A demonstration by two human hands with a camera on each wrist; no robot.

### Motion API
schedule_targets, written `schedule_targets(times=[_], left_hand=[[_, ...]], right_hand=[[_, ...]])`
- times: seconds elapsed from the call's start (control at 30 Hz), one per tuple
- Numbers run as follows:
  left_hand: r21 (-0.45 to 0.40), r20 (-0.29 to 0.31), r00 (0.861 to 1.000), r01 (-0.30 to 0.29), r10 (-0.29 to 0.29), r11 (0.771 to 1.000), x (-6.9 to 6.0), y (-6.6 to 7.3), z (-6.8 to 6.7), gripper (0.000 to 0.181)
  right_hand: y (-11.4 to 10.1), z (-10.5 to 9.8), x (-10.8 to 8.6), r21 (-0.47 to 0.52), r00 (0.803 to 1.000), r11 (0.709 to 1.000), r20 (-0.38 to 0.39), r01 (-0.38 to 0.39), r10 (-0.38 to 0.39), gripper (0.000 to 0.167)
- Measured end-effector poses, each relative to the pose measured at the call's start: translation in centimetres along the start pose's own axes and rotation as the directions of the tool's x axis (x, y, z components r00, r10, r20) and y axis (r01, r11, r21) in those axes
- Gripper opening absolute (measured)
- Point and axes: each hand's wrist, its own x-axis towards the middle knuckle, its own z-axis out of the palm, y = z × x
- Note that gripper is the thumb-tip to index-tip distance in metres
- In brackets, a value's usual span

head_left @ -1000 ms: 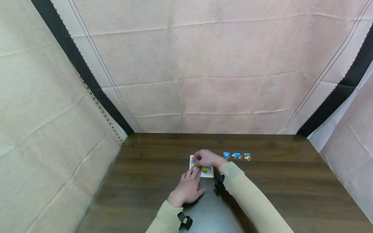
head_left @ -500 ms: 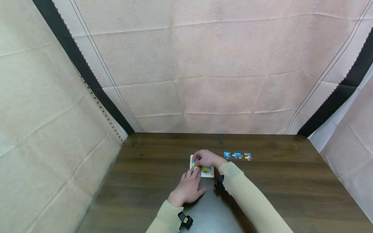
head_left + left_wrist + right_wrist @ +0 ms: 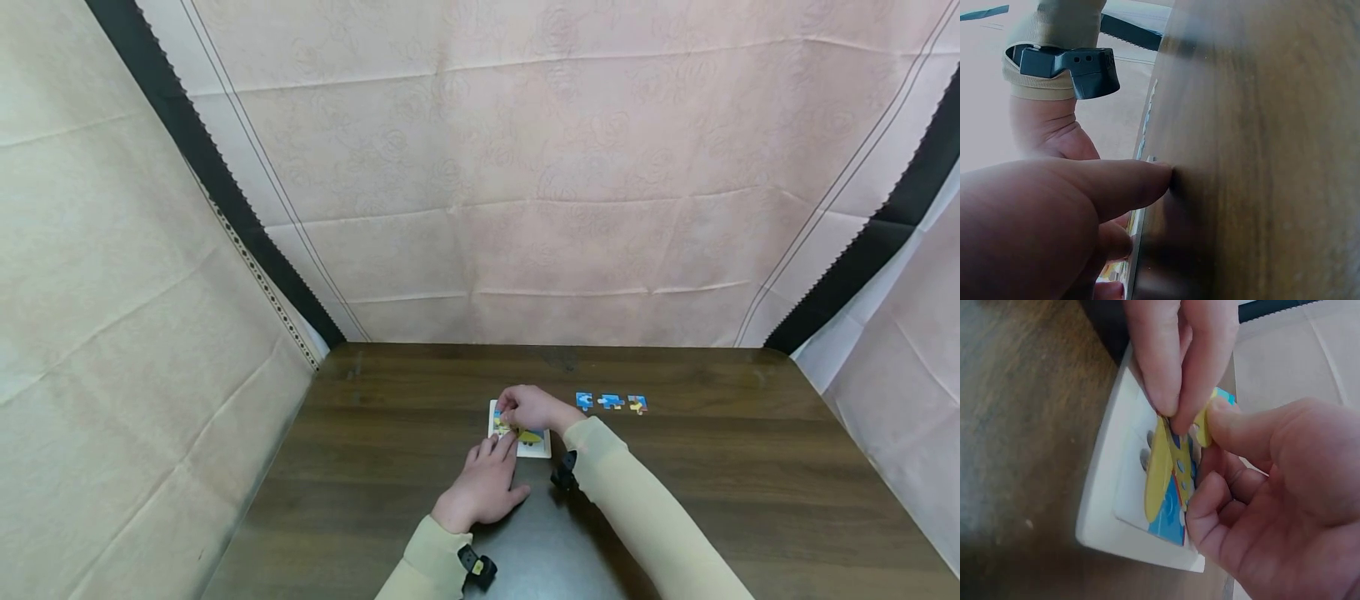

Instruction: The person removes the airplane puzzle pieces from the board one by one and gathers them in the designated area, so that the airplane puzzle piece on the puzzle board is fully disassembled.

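On the desk (image 3: 375, 450), nearer its far edge, the tray (image 3: 1099, 487) seems partly filled: your right hand (image 3: 534, 407) pinches one piece (image 3: 1203, 436) over it, your left hand (image 3: 482, 487) rests with extended fingers, and three loose pieces (image 3: 611, 401) remain beyond its far right corner.

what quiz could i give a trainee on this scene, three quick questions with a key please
1. How many loose jigsaw pieces lie in a row on the wooden table?
2. True or false: in the head view, that row is to the right of the white puzzle tray.
3. Which hand pinches a yellow jigsaw piece?
A) left
B) right

Key: 1. Three. 2. True. 3. B, the right hand.
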Motion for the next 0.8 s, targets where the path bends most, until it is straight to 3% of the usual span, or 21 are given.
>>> schedule_targets(times=[0.23,0.43,0.8], left_hand=[[-0.008,0.02,1.0,0.011,-0.011,1.0,-0.2,0.2,-0.5,0.078],[-0.029,0.016,1.0,-0.002,0.003,1.0,-0.2,0.1,-0.3,0.077],[-0.001,0.035,0.999,0.018,-0.018,1.0,-0.2,0.4,-0.8,0.08]], right_hand=[[0.9,-0.1,0.3,0.059,1.0,0.998,-0.03,-0.007,0.009,0.011],[1.3,-0.2,0.2,0.074,0.999,0.997,-0.04,0.036,-0.033,0.014],[3.7,-1.9,-2.4,0.136,0.982,0.989,-0.187,0.063,-0.037,0.02]])
